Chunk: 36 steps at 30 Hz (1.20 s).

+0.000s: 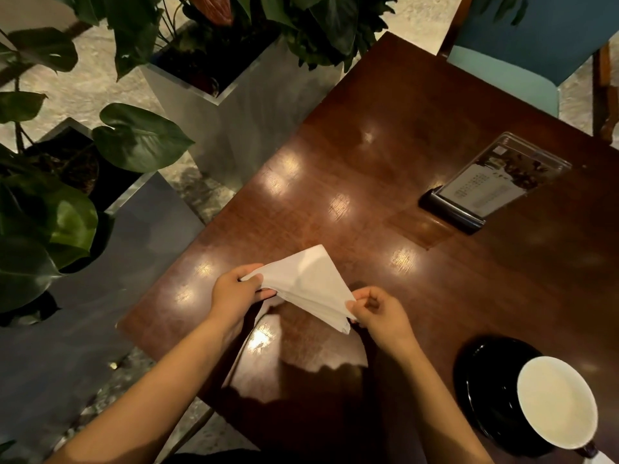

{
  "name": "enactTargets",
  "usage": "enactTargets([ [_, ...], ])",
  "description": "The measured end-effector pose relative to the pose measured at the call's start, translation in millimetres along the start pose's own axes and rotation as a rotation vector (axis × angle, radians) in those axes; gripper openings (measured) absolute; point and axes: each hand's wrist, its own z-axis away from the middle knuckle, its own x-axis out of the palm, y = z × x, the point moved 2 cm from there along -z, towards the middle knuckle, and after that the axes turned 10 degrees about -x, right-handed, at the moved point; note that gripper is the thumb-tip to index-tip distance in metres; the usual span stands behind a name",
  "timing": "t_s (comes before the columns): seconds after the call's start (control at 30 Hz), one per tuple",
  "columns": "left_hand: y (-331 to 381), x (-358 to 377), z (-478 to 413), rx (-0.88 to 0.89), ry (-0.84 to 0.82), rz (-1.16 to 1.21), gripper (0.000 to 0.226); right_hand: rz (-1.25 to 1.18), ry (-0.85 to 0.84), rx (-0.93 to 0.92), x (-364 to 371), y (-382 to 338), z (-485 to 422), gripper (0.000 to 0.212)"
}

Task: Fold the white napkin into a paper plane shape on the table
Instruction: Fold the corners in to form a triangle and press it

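Observation:
The white napkin (pixel 306 283) is folded into a triangle and held just above the dark wooden table (pixel 385 162), its apex pointing away from me. My left hand (pixel 236 294) pinches the napkin's left corner between thumb and fingers. My right hand (pixel 378 309) pinches the lower right corner, where several layers show at the edge. Whether the napkin touches the tabletop under it is hidden.
A cup of pale drink (pixel 557 401) stands on a black saucer (pixel 485 386) at the near right. A clear menu stand (pixel 495 182) sits at the far right. Potted plants in square planters (pixel 234 105) crowd the left of the table; a blue chair (pixel 522 58) stands beyond.

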Motion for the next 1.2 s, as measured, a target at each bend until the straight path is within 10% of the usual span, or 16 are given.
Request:
enactTargets([
  [0.33, -11.3, 0.7, -6.6, 0.048, 0.065, -0.07, 0.022, 0.284, 0.146, -0.214, 33.1, 25.4, 41.2, 0.038],
  [0.6, -5.5, -5.3, -6.9, 0.032, 0.033, -0.058, 0.021, 0.48, 0.26, -0.386, 18.7, 21.0, 24.4, 0.004],
  [0.93, 7.4, 17.2, 33.0, 0.778, 0.32, -1.221, 0.049, 0.443, 0.235, -0.464, 13.8, 29.3, 13.2, 0.021],
  [1.2, -11.0, 74.6, 27.0, 1.093, -0.198, -1.547, 0.047, 0.5, 0.25, -0.553, 15.6, 30.1, 12.7, 0.008],
])
